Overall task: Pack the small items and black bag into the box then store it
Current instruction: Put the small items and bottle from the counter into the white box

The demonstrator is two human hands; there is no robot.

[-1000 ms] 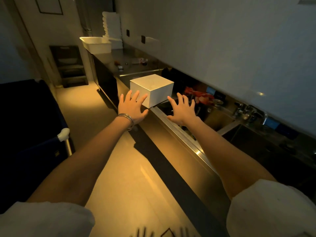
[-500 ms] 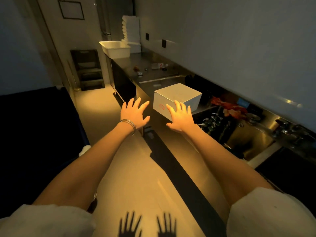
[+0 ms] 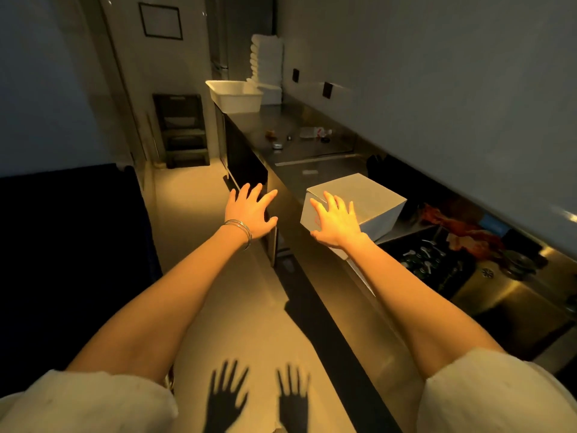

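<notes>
A closed white box [image 3: 371,200] sits on the steel counter [image 3: 299,151] at its near edge, beside the sink. My right hand [image 3: 335,221] hovers in front of the box's near left corner with fingers spread, holding nothing; whether it touches the box I cannot tell. My left hand [image 3: 251,210], with bangles on the wrist, is spread open to the left of the box, over the aisle and clear of the counter. A few small items [image 3: 315,132] lie farther back on the counter. No black bag is visible.
A sink [image 3: 437,264] with utensils and red things lies right of the box. A white tub [image 3: 235,95] and a stack of white trays [image 3: 267,62] stand at the counter's far end. A dark cart [image 3: 68,245] borders the aisle on the left. A shelf rack [image 3: 182,129] stands at the back.
The view has swung left and pulled back, so the box now sits farther right. Both hands stay spread and empty; the left hand has drifted away from the box.
</notes>
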